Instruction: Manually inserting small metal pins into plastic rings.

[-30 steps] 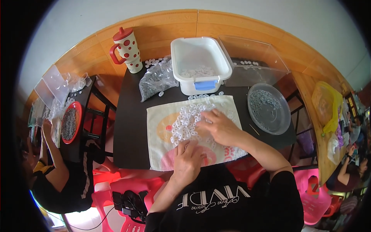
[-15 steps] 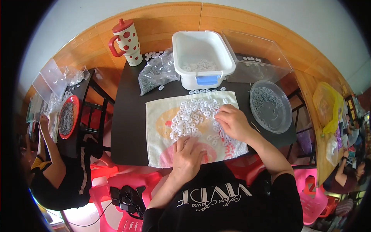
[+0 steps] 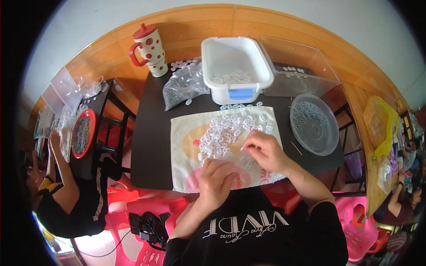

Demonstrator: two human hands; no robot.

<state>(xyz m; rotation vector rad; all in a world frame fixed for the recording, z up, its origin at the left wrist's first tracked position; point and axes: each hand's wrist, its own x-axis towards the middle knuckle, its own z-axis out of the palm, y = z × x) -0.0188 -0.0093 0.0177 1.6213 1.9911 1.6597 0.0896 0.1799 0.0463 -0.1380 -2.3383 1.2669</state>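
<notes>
Small white oval plastic pieces with two holes (image 3: 220,136) lie heaped on a patterned cream towel (image 3: 181,146) on the table. My left hand (image 3: 214,179) rests at the heap's near edge, fingers bent and thumb apart, with no piece visible in it. Over the towel's right half, my right hand (image 3: 265,150) has its fingertips pinched together beside the heap. Whatever sits between those fingertips is too small to make out. Several loose white pieces lie around and partly under the right hand.
Behind the towel stands a white tub (image 3: 239,91) holding more white pieces. A bag of small grey parts (image 3: 184,86) and a spotted tumbler (image 3: 153,51) are left of it. At right are a round clear tray (image 3: 317,128), a thin stick (image 3: 296,148) and a clear box (image 3: 301,53). Another person (image 3: 66,195) works at left.
My right hand has moved left and nearer to me, uncovering white pieces at the heap's right side. My left hand stays almost in place. The whole view has shifted slightly.
</notes>
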